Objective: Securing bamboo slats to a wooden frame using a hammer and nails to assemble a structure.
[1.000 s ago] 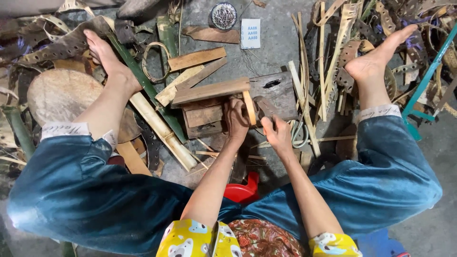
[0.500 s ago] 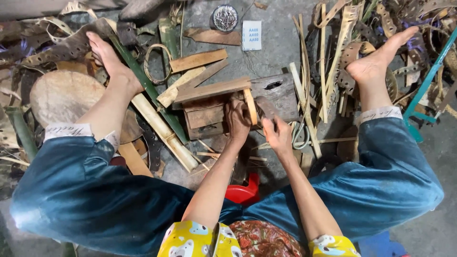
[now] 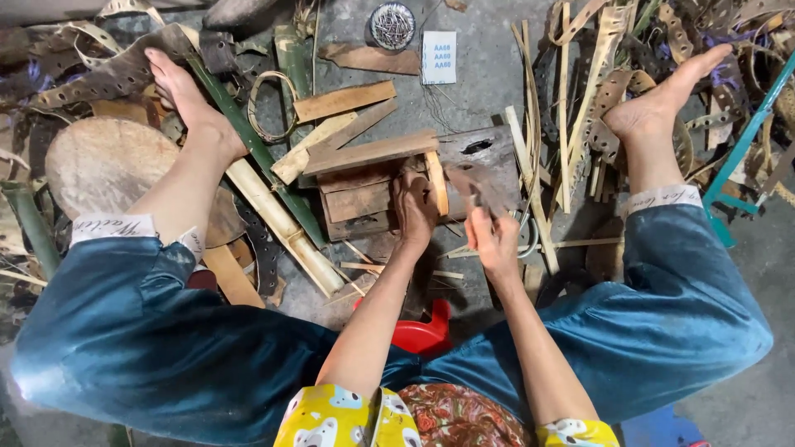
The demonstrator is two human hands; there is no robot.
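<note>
Bamboo strip upright on the wooden block, blade hand just right of it

Head view: bamboo strip [image 3: 436,183], short and pale, stands just above the middle of the frame with its long axis running nearly top to bottom of the picture, tipped a little to the left at its upper end. It lies against the right end of a stack of wooden blocks [image 3: 364,186] and beside a dark flat slab [image 3: 484,153]. The left hand [image 3: 414,209] sits directly left of and below the strip, fingers curled and pressed together around its lower part, so the strip rises out of the grip. The right hand [image 3: 490,236] is just to the right of the strip and slightly lower in the frame, fingers closed round the handle of a blurred dark tool [image 3: 474,189] that points up and left toward the strip; whether its edge touches the strip I cannot tell, since motion smears it. Of the two, the left hand is the nearer, being in contact.

Around them, a long green bamboo stalk [image 3: 248,132] runs diagonally from upper left toward centre, a round wooden stump [image 3: 103,165] fills the left, and thin split slats [image 3: 571,99] fan out at upper right. A round tin of nails [image 3: 392,25] and a small white card [image 3: 439,56] lie at top centre. A red stool [image 3: 426,331] shows between the knees
</note>
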